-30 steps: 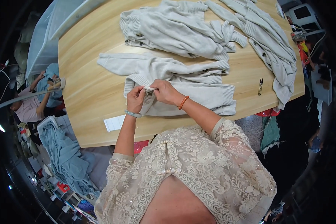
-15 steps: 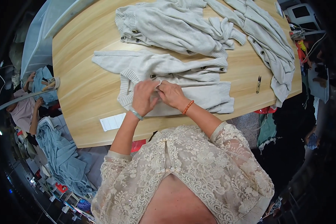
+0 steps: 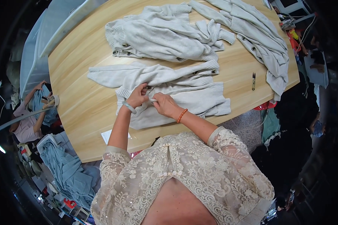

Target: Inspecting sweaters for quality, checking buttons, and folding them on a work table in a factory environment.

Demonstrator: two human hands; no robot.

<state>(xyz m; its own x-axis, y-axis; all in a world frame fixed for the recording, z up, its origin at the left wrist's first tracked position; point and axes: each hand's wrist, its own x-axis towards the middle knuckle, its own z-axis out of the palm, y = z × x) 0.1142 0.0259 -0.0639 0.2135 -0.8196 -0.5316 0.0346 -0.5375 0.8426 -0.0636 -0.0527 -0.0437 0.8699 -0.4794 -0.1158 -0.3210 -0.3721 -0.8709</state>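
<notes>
My right hand [image 3: 165, 105]: thumb and fingertips closed, no gap visible, pinching a small fold of the front cardigan [image 3: 184, 98]. My left hand [image 3: 138, 96]: fingers curled, tips on the same knit beside a dark button [image 3: 148, 88]; can't tell if they grip it. Cardigan lies flat by the desk's [image 3: 73, 93] near edge, one sleeve toward the left edge, ribbed hem toward the right. Second cardigan [image 3: 161, 35] behind it, nearer the far edge; third [image 3: 259, 35] along the right edge. Thread snips [image 3: 253, 81] between hem and right edge. White card [image 3: 106, 136] at near edge, partly behind my left forearm.
</notes>
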